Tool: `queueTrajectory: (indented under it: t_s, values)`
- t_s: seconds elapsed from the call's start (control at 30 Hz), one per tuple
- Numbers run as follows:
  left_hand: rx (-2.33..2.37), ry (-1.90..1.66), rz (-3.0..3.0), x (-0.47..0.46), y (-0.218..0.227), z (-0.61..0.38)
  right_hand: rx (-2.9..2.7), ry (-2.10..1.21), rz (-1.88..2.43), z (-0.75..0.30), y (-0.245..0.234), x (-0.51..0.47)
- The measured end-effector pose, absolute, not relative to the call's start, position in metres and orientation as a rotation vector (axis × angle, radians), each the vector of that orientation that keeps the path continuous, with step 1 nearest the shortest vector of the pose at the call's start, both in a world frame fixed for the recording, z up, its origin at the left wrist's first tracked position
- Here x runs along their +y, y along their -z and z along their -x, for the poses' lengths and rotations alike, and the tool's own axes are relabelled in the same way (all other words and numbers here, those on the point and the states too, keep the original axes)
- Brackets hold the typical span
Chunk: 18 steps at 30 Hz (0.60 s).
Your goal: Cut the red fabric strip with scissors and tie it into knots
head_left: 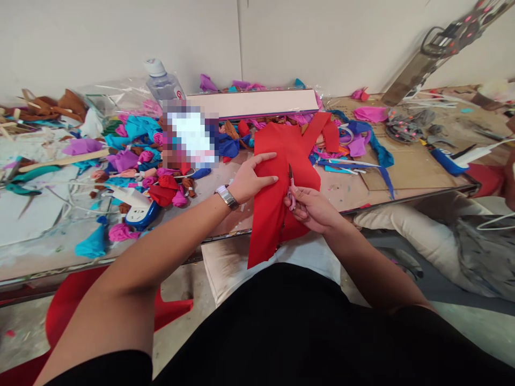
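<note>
A long piece of red fabric (277,177) lies across the table's front edge and hangs down toward my lap. My left hand (251,177), with a metal watch on the wrist, rests flat on the cloth's left side, fingers stretched out. My right hand (311,209) is closed around small pink-handled scissors (291,187), whose blades point away from me into the red fabric just right of my left fingers.
The table (48,252) is littered with coloured fabric scraps and rolled cloth flowers (132,161), a plastic bottle (163,83), a long white box (257,102), a glue gun (139,212) and cardboard sheets (406,166). A red chair (64,311) stands below left. Another person's leg (414,225) is at right.
</note>
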<state>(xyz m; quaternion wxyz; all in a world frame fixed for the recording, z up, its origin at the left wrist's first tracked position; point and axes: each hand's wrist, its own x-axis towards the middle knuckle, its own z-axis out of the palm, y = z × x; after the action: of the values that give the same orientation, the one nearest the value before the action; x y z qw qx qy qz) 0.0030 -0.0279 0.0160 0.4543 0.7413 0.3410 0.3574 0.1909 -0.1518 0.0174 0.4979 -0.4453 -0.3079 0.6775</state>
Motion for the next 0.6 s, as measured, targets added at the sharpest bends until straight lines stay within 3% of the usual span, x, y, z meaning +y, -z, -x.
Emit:
queueTrajectory:
  t_s: [0.6]
  values:
    - [0.849, -0.87, -1.94, -0.0303, -0.019, -0.0017, -0.744, -1.638, 1.085, -0.1877, -0.0216, -0.1516]
